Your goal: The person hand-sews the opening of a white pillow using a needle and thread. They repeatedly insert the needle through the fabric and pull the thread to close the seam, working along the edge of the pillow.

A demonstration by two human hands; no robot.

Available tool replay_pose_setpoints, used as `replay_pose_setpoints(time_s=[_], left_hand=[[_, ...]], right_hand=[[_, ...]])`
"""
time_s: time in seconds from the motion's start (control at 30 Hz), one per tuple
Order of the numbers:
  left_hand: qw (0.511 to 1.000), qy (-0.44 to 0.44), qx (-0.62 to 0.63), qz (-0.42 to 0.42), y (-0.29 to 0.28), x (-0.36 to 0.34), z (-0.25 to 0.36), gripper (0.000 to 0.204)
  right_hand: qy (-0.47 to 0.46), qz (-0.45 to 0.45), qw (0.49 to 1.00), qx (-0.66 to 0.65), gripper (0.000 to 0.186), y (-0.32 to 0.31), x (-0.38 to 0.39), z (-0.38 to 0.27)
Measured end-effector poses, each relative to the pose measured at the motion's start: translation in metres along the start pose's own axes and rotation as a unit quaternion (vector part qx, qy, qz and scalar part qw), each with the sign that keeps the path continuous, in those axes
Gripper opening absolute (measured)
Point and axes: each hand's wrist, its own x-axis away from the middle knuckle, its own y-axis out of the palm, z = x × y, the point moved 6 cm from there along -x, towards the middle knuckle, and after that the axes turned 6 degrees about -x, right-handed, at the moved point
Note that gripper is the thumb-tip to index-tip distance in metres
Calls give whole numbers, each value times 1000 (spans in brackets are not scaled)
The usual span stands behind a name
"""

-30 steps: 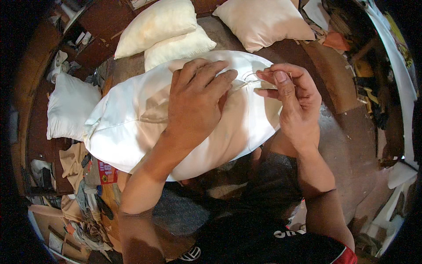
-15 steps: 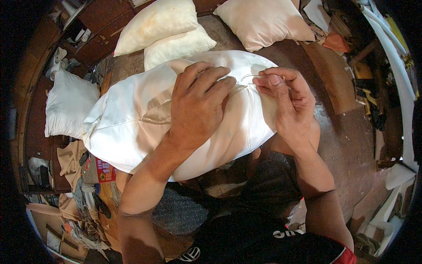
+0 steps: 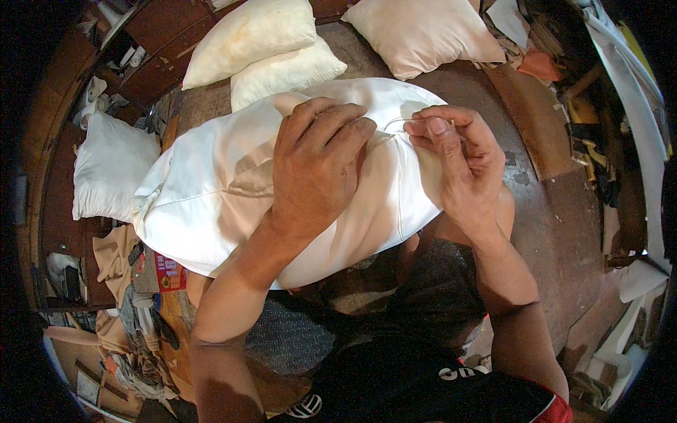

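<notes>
A large white pillow (image 3: 190,218) lies across my lap, with a seam running along its upper face. My left hand (image 3: 317,162) rests over the middle of it, fingers bent and closed on the cloth beside the seam; its fingertips are partly hidden. Between the thumb and fingers of my right hand (image 3: 462,155) is a thin curved needle (image 3: 396,120), its tip close to the seam and to my left fingers. A fine thread (image 3: 400,190) trails from the seam down the pillow's near side.
Two cream pillows (image 3: 250,42) are stacked beyond my lap, and a pinkish-white pillow (image 3: 423,35) lies at the far right. Another white pillow (image 3: 113,169) stands at left. Cloth scraps (image 3: 116,261) and a brown board (image 3: 525,120) lie on either side.
Hardly anything differs. Both hands stay at the seam with the needle in nearly the same place; the right fingers have shifted very slightly.
</notes>
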Motion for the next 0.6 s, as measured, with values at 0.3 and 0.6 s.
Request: replay_pose_setpoints(time_s=[0.3, 0.6], left_hand=[[1000, 1, 30, 9, 4, 1, -1, 18], [994, -22, 100, -39, 5, 0, -5, 21]], right_hand=[[35, -32, 999, -14, 16, 10, 5, 3], [-1, -44, 999, -6, 17, 13, 6, 4]])
